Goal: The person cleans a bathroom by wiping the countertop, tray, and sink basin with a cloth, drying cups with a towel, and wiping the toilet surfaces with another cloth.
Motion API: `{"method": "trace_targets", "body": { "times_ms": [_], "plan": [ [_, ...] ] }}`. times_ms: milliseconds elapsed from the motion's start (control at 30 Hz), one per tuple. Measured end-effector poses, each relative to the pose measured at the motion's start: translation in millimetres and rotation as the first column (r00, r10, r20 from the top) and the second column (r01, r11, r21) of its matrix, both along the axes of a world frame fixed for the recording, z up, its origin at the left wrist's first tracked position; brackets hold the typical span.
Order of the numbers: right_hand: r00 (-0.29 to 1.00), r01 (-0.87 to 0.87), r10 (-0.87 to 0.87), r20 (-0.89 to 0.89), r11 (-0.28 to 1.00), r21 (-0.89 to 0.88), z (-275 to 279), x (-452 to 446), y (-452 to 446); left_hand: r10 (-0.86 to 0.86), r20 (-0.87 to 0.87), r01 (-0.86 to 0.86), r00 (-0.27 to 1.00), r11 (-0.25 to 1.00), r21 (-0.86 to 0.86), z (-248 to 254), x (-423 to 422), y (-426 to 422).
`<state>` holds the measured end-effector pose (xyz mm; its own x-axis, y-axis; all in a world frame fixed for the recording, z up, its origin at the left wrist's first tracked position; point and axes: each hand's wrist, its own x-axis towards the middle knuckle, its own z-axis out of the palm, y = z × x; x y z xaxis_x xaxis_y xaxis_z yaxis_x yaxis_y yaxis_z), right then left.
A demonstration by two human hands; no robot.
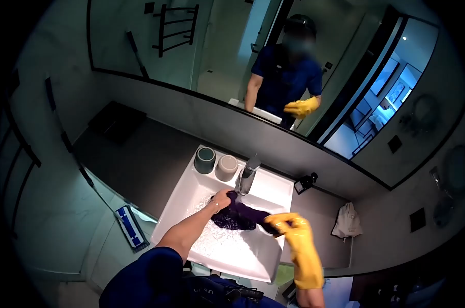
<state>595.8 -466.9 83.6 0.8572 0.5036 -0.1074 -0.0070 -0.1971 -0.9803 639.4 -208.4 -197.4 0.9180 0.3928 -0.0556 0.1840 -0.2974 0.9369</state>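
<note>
A wet dark purple cloth (pixel 236 215) stretches across the white sink (pixel 178 205), partly in the shallow water of the basin. My bare left hand (pixel 222 198) is closed on the cloth's left part, close below the chrome faucet (pixel 248 175). In a yellow rubber glove, my right hand (pixel 285 224) grips the cloth's other end over the basin's right side. The cloth's lower part hangs bunched between both hands.
A green cup (pixel 205 160) and a beige cup (pixel 226 168) stand on the sink's back ledge. To the right are a dark bottle (pixel 305 183) and a white drawstring bag (pixel 347 220). A flat mop (pixel 131 227) leans at left. A large mirror (pixel 227 72) spans the wall.
</note>
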Motion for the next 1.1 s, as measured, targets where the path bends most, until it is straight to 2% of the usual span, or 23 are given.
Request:
{"method": "trace_targets", "body": {
  "times_ms": [33, 67, 100, 133, 167, 233, 267, 300, 333, 367, 433, 500, 567, 667, 733, 767, 800, 833, 900, 933, 967, 1033, 1100],
  "plan": [
    [0.997, -0.075, 0.075, -0.009, 0.968, -0.240, -34.1, -0.4, 7.1, -0.013, 0.107, 0.007, 0.994, 0.999, 0.050, 22.6, -4.3, -8.7],
    [0.935, -0.121, 0.243, 0.257, 0.902, -0.415, -65.6, 3.6, 11.4, -0.084, 0.065, 0.083, 0.994, 0.996, 0.029, 46.3, -9.0, -18.9],
    [0.769, -0.198, 0.502, 0.395, 0.776, -0.599, -87.7, 15.4, 17.6, -0.120, 0.065, 0.105, 0.991, 0.973, 0.203, 45.4, -9.4, -27.0],
    [0.735, -0.042, 0.431, 0.523, 0.800, -0.599, -97.7, 13.7, 28.5, -0.207, -0.067, 0.218, 0.976, 0.932, 0.290, 56.4, -9.6, -35.3],
    [0.676, 0.113, 0.363, 0.642, 0.809, -0.576, -106.8, 12.0, 39.6, -0.241, 0.191, 0.177, 0.951, 0.937, 0.301, 64.1, -20.5, -47.1],
    [0.809, 0.041, 0.139, 0.571, 0.956, -0.290, -156.7, 24.3, 51.8, -0.308, 0.193, 0.190, 0.932, 0.866, 0.462, 98.5, -38.4, -62.2],
    [0.966, -0.047, 0.058, 0.251, 0.998, -0.048, -172.8, 31.0, 59.0, -0.312, 0.130, 0.198, 0.941, 0.820, 0.537, 119.8, -45.3, -66.9],
    [0.992, -0.025, 0.050, -0.118, 0.978, 0.206, -179.2, 37.1, 66.9, -0.297, 0.278, 0.102, 0.913, 0.828, 0.552, 121.6, -46.2, -66.2],
    [0.990, -0.002, 0.003, -0.143, 1.000, 0.010, -148.6, 32.4, 71.5, -0.236, 0.296, 0.085, 0.925, 0.892, 0.444, 136.6, -50.3, -62.5],
    [0.987, 0.012, -0.041, -0.154, 0.982, -0.187, -98.8, 25.0, 75.8, -0.136, 0.279, 0.024, 0.951, 0.928, 0.371, 139.6, -52.6, -57.9],
    [0.999, 0.041, -0.043, -0.031, 0.997, -0.065, -38.1, 18.9, 79.1, -0.145, 0.276, 0.055, 0.950, 0.949, 0.310, 128.0, -50.5, -48.5],
    [0.995, 0.095, -0.096, 0.004, 0.990, 0.106, -12.8, 14.0, 83.1, -0.180, 0.080, 0.170, 0.980, 0.978, 0.119, 103.5, -48.2, -49.6],
    [0.992, 0.035, -0.074, 0.105, 0.942, 0.333, 1.5, 22.7, 82.3, -0.070, -0.040, 0.074, 0.997, 0.992, 0.104, 77.4, -52.2, -45.8],
    [0.947, -0.013, -0.101, 0.305, 0.937, 0.348, 33.1, 20.3, 79.1, 0.007, -0.152, 0.016, 0.988, 0.988, 0.151, 58.2, -77.1, -23.6],
    [0.963, -0.115, 0.016, 0.270, 0.928, 0.354, 38.4, 19.0, 75.0, 0.058, -0.255, -0.019, 0.965, 0.988, 0.150, 48.4, -90.4, -20.8],
    [0.975, -0.152, 0.087, 0.204, 0.932, 0.330, 42.8, 12.3, 70.6, 0.213, -0.244, -0.252, 0.946, 0.957, -0.142, 39.0, -95.2, -23.0],
    [0.970, -0.197, 0.136, 0.201, 0.925, 0.324, 33.5, 5.4, 69.9, 0.358, -0.275, -0.446, 0.892, 0.793, -0.414, 30.8, -97.5, -21.9],
    [0.925, -0.362, 0.288, 0.247, 0.864, 0.351, 20.9, 0.4, 68.3, 0.260, -0.516, -0.565, 0.816, 0.548, -0.617, 92.1, -107.7, -31.7],
    [0.783, -0.572, 0.482, 0.392, 0.807, 0.149, 2.0, -17.3, 68.9, -0.147, -0.361, -0.341, 0.921, 0.142, -0.929, 111.5, -120.0, -34.1],
    [0.757, -0.648, 0.596, 0.267, 0.740, 0.183, 14.5, -34.1, 71.7, -0.161, -0.220, -0.232, 0.962, -0.059, -0.971, 104.2, -117.5, -35.3],
    [0.668, -0.737, 0.671, 0.322, 0.656, 0.164, 8.0, -34.4, 74.3, -0.148, -0.071, -0.107, 0.986, -0.254, -0.961, 89.6, -110.7, -34.9],
    [0.616, -0.787, 0.741, 0.265, 0.589, 0.183, -0.6, -32.9, 74.3, -0.115, -0.122, -0.108, 0.986, 0.119, -0.987, 73.4, -114.1, -41.1],
    [0.562, -0.823, 0.769, 0.305, 0.483, 0.300, -27.1, 10.7, 74.8, -0.047, 0.072, 0.067, 0.996, -0.093, -0.993, 55.8, -124.4, -52.1]
  ]
}}
